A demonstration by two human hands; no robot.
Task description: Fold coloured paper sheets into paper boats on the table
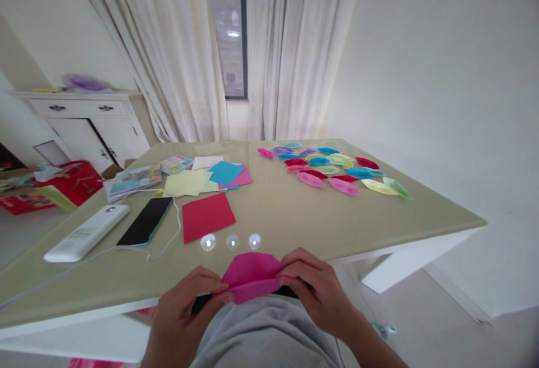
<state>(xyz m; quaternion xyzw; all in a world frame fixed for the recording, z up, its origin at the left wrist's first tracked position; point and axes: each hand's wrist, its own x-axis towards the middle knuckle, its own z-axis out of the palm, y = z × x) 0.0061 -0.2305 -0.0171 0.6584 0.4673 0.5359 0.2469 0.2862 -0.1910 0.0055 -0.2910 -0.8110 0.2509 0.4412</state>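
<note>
A pink folded paper boat (254,279) is held between my two hands at the table's front edge, close to my body. Its middle is spread apart, so the inside shows. My left hand (189,306) pinches the left end between thumb and fingers. At the right end, my right hand (314,286) grips in the same way. Just beyond the boat lies a stack of red paper squares (208,216). Farther right, several folded paper boats (310,179) in pink, red, blue, yellow, green and purple lie in loose rows.
Loose coloured paper sheets (185,183) and booklets (135,182) lie at the back left. A black-screened phone (145,221), a white oblong device (86,234) and a white cable (180,219) are nearer on the left. The table (320,228) has a wall (442,104) to its right.
</note>
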